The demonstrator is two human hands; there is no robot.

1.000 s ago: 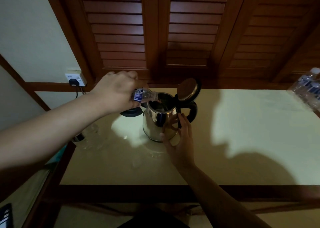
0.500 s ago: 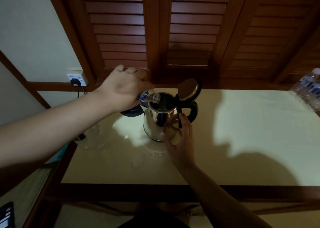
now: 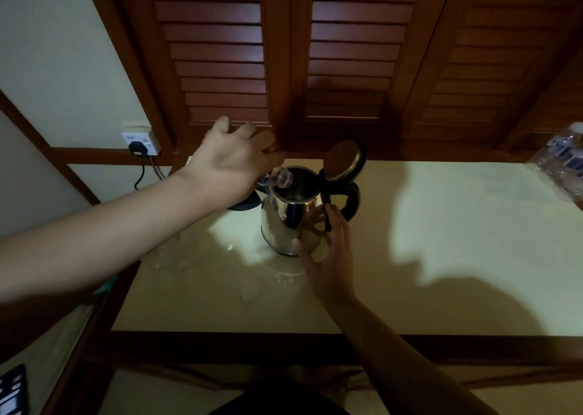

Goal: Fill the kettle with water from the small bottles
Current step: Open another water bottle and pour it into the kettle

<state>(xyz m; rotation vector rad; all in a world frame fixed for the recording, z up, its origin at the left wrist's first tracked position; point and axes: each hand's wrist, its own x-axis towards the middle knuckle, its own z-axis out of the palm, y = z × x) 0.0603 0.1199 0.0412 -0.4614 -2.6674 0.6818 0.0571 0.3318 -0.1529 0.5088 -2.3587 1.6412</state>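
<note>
A shiny steel kettle (image 3: 288, 222) with a black handle stands on the pale table (image 3: 426, 256), its lid (image 3: 344, 164) flipped up. My left hand (image 3: 235, 159) grips a small clear water bottle (image 3: 279, 179), tipped steeply so its neck sits over the kettle's open mouth; most of the bottle is hidden under my hand. My right hand (image 3: 329, 252) rests with straight fingers against the kettle's near side, by the handle.
The kettle's black base (image 3: 244, 204) lies just behind-left of it. More small bottles (image 3: 561, 162) stand at the table's far right edge. A wall socket with a plug (image 3: 140, 141) is at the left. Clear glassware (image 3: 164, 253) sits at the table's left edge. Louvred wooden doors rise behind.
My left hand has risen and tipped the bottle more steeply, so less of it shows. The kettle and my right hand have stayed where they were.
</note>
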